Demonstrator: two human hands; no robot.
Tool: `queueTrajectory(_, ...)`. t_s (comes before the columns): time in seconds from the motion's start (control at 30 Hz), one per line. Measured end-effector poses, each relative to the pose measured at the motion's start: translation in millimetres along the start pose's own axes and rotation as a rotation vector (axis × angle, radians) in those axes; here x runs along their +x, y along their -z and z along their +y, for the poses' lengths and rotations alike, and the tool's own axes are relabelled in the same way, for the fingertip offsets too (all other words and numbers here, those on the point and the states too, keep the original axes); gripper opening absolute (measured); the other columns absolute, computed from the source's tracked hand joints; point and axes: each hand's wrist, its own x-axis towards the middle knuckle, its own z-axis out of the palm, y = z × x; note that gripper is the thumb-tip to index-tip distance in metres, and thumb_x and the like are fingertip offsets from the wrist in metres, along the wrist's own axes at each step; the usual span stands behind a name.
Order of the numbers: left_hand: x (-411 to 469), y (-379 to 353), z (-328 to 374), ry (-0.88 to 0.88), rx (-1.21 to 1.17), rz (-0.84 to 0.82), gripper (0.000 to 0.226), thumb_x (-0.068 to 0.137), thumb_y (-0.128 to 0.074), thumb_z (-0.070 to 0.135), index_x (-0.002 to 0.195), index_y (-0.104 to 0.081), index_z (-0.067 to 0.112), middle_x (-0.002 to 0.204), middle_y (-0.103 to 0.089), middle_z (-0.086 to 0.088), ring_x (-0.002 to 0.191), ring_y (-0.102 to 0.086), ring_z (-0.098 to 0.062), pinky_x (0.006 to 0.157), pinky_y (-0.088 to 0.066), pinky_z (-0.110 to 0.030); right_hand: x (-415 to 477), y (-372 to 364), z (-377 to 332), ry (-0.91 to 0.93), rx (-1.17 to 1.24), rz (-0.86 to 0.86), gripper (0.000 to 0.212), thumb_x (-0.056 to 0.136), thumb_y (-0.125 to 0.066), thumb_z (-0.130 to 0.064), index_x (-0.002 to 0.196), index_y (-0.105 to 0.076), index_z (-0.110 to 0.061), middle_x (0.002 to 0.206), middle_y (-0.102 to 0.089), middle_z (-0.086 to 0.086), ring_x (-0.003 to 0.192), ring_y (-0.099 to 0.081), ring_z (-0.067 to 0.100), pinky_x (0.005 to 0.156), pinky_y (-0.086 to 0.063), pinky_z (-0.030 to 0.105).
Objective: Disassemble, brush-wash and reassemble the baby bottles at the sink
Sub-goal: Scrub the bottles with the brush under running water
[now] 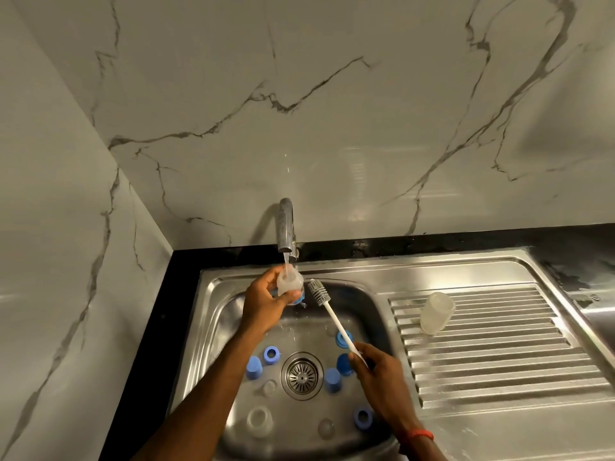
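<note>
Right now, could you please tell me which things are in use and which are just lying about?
In use: teat in left hand under the tap; brush in right hand.
Lying about: clear bottle on the drainboard; blue caps and rings in the sink.

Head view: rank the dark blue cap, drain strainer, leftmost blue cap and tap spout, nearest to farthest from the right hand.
From the right hand, which holds the brush:
1. dark blue cap, just left of its fingers.
2. drain strainer, basin centre.
3. leftmost blue cap, beyond the drain.
4. tap spout, at the sink's back edge.
</note>
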Motion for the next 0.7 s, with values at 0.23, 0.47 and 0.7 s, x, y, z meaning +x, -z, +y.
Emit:
queueTrajectory(0.23,1,1,6,0.582,-0.716,-0.049,0.035,0.096,-0.064,0.032,0.126,-0.059,0.015,0.118,-0.068,-0.021,0.097,-0.071,-0.036,0.067,-0.061,-0.043,-3,2,-3,0.001,0.033,-0.007,0.014,0.096,-0.065,-0.026,0.092,-0.067,-0.039,0.08,-0.072,-0.016,0.076,-0.068,0.002,0.069,-0.054,0.021)
queueTrajectory(0.47,14,-10,5,0.894,-1.204,0.037,0.059,0.093,-0.066,0.039,0.13,-0.051,-0.005,0.11,-0.059,-0.032,0.08,-0.064,-0.027,0.049,-0.058,-0.025,-3,4,-3,0.011,0.017,0.012,0.022,0.095,-0.067,-0.027,0.086,-0.064,-0.047,0.08,-0.07,-0.019,0.076,-0.067,0.004,0.07,-0.058,0.027)
queueTrajectory(0.7,16,-15,-5,0.951,-1.449,0.026,0.069,0.091,-0.069,0.038,0.139,-0.046,-0.006,0.097,-0.061,-0.03,0.063,-0.07,-0.028,0.044,-0.056,-0.026,-5,4,1,-0.014,0.016,0.005,0.021,0.094,-0.067,-0.031,0.092,-0.062,-0.052,0.084,-0.07,-0.029,0.083,-0.068,-0.002,0.075,-0.059,0.027)
